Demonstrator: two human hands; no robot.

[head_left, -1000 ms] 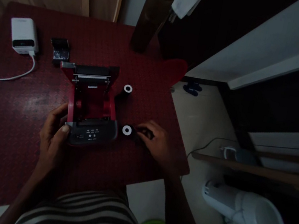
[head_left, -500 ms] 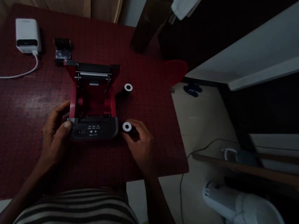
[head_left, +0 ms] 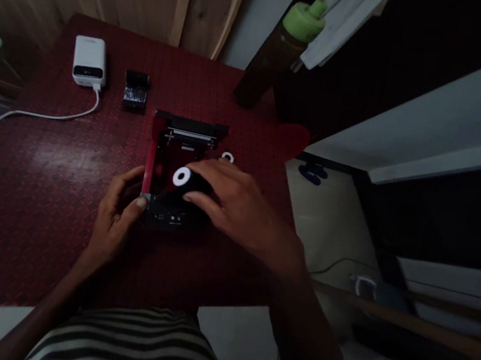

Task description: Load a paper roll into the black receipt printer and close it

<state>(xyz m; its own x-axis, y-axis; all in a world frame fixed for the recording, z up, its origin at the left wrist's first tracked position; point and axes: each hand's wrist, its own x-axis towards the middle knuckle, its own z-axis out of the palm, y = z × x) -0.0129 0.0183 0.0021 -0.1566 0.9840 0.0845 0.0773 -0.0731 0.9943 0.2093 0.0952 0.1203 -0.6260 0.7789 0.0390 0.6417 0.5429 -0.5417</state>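
A small red and black printer (head_left: 173, 221) stands on the table with its lid (head_left: 191, 129) raised. My left hand (head_left: 117, 215) grips its front left corner, thumb on the dark front panel and fingers along the side. Above the open compartment, my right hand (head_left: 236, 204) pinches a black roll (head_left: 196, 182) with a white core end, thumb below and fingers on top. Part of the panel and the compartment's right side are covered by this hand. Just past its knuckles shows the white end of another roll (head_left: 228, 157), mostly hidden.
At the back of the red table (head_left: 58, 192) are a white power bank (head_left: 89, 59) with a white cable (head_left: 43, 116) and a small black object (head_left: 136, 91). A green-capped bottle (head_left: 272, 62) stands at the back right, near a red rounded thing (head_left: 290, 141).
My right hand has lifted the black roll from beside the printer and brought it left over the open compartment. My left hand keeps its hold. The view has shifted.
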